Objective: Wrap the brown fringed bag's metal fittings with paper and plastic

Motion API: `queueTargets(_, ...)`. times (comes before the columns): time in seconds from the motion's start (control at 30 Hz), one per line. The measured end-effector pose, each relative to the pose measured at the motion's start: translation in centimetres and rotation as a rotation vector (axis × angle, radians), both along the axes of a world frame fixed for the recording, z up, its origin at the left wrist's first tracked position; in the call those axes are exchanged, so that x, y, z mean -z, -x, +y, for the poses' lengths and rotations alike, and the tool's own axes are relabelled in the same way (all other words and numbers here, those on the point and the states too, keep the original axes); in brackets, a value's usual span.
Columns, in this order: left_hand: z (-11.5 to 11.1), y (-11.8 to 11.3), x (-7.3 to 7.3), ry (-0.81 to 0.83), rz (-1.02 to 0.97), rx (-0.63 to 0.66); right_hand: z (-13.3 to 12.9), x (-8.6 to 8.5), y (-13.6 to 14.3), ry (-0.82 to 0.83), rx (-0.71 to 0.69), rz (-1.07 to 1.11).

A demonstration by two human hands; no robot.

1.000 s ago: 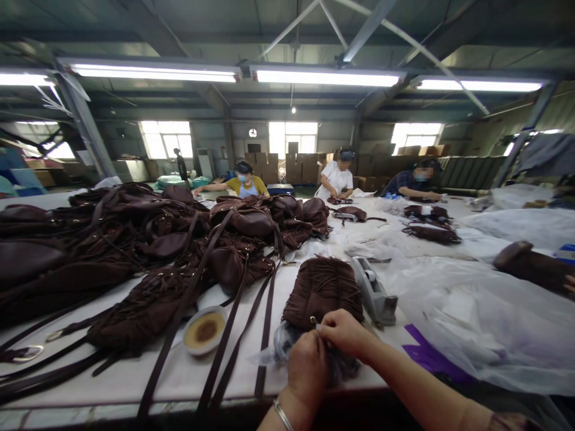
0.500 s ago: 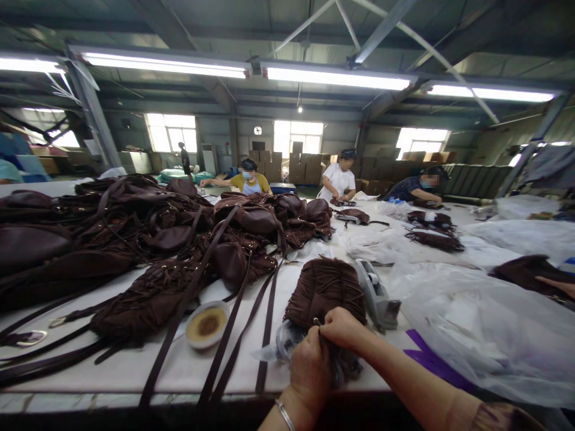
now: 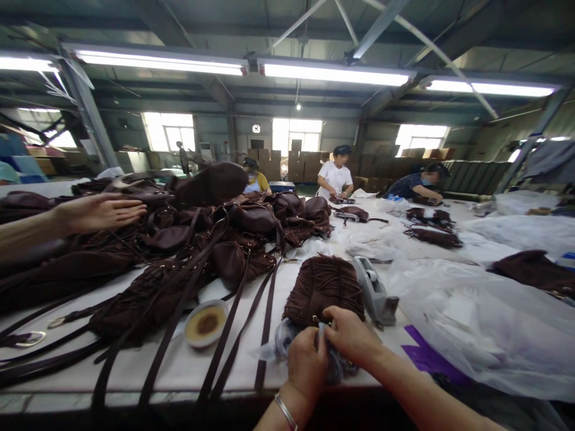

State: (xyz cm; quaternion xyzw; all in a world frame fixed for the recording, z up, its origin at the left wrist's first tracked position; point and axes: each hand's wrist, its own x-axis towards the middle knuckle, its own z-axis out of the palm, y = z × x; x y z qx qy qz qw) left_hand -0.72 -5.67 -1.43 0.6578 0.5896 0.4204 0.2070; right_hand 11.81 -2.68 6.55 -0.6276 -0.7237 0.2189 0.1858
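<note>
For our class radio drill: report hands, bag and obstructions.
Left hand, right hand: pinching small pale piece near brown bag. Bag lying on table. Grey dispenser beside it, clear plastic near hands.

The bare left hand (image 3: 308, 361) was half closed, fingers curled, its wrist circled by a slim silver-coloured bangle (image 3: 286, 412); the bare right hand (image 3: 351, 336) met it almost fingertip to fingertip, index finger and thumb bent in a pinch; the left forearm rose steeply, the right slanted in from the lower right.
</note>
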Motion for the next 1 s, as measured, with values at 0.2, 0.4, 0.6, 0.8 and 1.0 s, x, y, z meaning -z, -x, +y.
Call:
queueTargets(0.2,0.2,0.0,-0.6,0.138,-0.206,-0.025,-0.2,2.7,-0.4,-0.028,0.029,0.106)
queueTargets(0.4,0.4,0.2,0.0,0.215,-0.421,0.034,-0.4,3.7,-0.2,-0.002,0.068,0.190)
queueTargets(0.6,0.4,0.8,0.3,0.333,-0.653,0.167,-0.9,4.7,-0.3,-0.027,0.150,0.205)
queueTargets(0.8,0.8,0.6,0.7,0.426,-0.867,0.176,-0.5,6.0,-1.1,-0.009,0.174,0.207)
queueTargets(1.0,1.9,-0.1,1.0,0.473,-0.776,0.092,0.2,5.9,-1.4,0.039,0.165,0.346)
